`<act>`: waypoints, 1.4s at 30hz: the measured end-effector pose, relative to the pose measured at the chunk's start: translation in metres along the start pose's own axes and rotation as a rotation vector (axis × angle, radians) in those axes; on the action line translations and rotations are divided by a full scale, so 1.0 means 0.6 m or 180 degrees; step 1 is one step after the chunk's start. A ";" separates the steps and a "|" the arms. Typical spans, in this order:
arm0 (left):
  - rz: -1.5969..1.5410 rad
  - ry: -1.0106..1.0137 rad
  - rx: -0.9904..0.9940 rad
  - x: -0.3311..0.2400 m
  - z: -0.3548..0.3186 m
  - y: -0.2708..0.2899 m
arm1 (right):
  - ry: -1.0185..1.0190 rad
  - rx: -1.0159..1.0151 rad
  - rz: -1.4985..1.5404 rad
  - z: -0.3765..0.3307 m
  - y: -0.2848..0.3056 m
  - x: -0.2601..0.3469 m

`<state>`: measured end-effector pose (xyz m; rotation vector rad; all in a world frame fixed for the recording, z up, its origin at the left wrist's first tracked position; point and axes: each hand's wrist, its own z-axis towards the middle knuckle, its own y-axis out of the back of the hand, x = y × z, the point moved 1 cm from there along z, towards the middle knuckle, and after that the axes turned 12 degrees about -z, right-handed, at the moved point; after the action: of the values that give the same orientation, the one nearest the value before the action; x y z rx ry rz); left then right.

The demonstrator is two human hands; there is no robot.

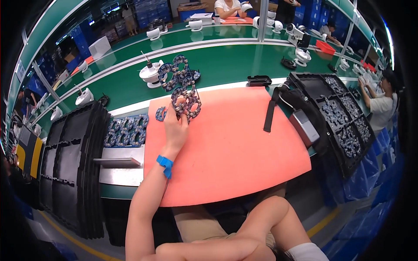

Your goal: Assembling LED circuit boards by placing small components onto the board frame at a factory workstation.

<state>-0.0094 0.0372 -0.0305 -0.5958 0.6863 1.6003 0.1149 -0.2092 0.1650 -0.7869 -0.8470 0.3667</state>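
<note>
My left hand [176, 124], with a blue band [165, 164] round its wrist, holds up a panel of ring-shaped circuit boards [178, 98] above the far left of an orange-pink mat [230, 143]. Its fingers are closed on the panel's lower part. A small ring-shaped board piece [161, 114] shows just left of the fingers. My right arm [261, 219] is bent across my lap at the lower edge; its hand cannot be made out. Left of the mat lies a group of similar ring boards [126, 130].
Stacked black trays [69, 152] stand at the left, beside a metal plate [119, 163]. A black tray of small boards [344, 117], a black strap with a grey box [304, 126] lie right. White camera housings [152, 74] line the green bench [226, 65]. Other people work beyond.
</note>
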 end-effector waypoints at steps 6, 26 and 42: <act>0.0043 -0.0095 -0.0026 0.008 0.000 0.000 | 0.0364 0.0237 0.0010 0.005 0.006 -0.012; 0.0107 -0.0060 0.0008 0.008 0.001 0.000 | 0.0730 0.0421 0.0149 0.008 0.011 -0.024; 0.0123 -0.0178 -0.0016 0.010 0.001 0.000 | 0.0729 0.0182 -0.0248 0.000 0.008 -0.006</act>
<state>-0.0103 0.0416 -0.0341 -0.5423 0.6559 1.6488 0.1131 -0.2080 0.1596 -0.7251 -0.6476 0.2256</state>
